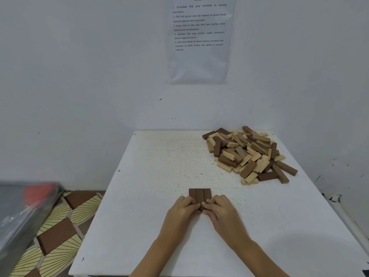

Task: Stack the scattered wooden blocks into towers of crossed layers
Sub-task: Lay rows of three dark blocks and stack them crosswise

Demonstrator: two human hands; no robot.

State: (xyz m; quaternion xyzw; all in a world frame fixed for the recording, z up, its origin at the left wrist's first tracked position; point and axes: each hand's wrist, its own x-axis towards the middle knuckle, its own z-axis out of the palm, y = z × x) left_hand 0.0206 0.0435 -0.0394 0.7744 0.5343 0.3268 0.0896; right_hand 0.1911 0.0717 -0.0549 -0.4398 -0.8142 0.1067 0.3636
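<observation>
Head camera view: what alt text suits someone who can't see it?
A left hand and right hand pinch the near end of a row of three dark wooden blocks side by side on a white table. A pile of light and dark blocks lies at the far right.

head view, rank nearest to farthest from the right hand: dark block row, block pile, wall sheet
1. row of three dark blocks: touching the right hand, mid table.
2. block pile: far right corner of the table.
3. wall sheet: high up, beyond the table.
</observation>
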